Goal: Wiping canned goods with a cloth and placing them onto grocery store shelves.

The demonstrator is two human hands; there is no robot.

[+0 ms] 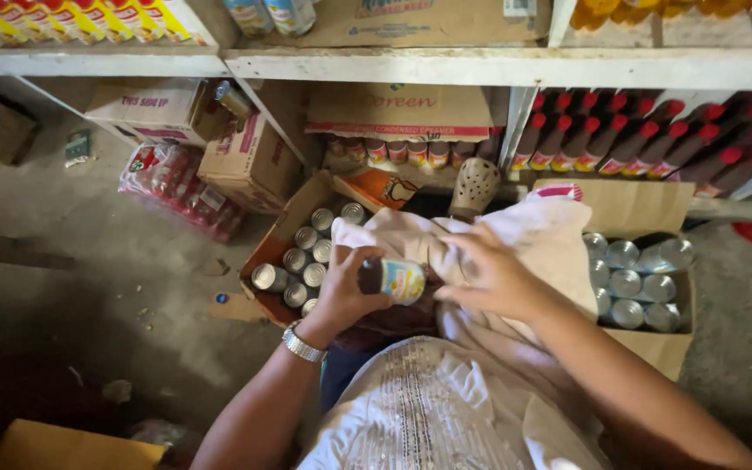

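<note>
I saw the small metal tin with a yellow and blue paper label lying on its side in the left hand, whose fingers were closed round its dark end, just above the lap. The right hand lay flat and spread, pressing a pale beige cloth against the tin's other side, so I judged a wiping step to be in hand. A next move, by my reckoning, would call for turning the tin in the cloth while keeping the grip firm.

To the left, an open brown cardboard box held silver-topped tins standing upright in rows. To the right, a second open cardboard box held more such tins, partly under the cloth. Behind, a white wooden shelf carried red-capped dark bottles laid on their sides and another carton with what looked like small labelled tins, though I could not tell for sure. A shrink-wrapped pack of bottles lay on the concrete floor.
</note>
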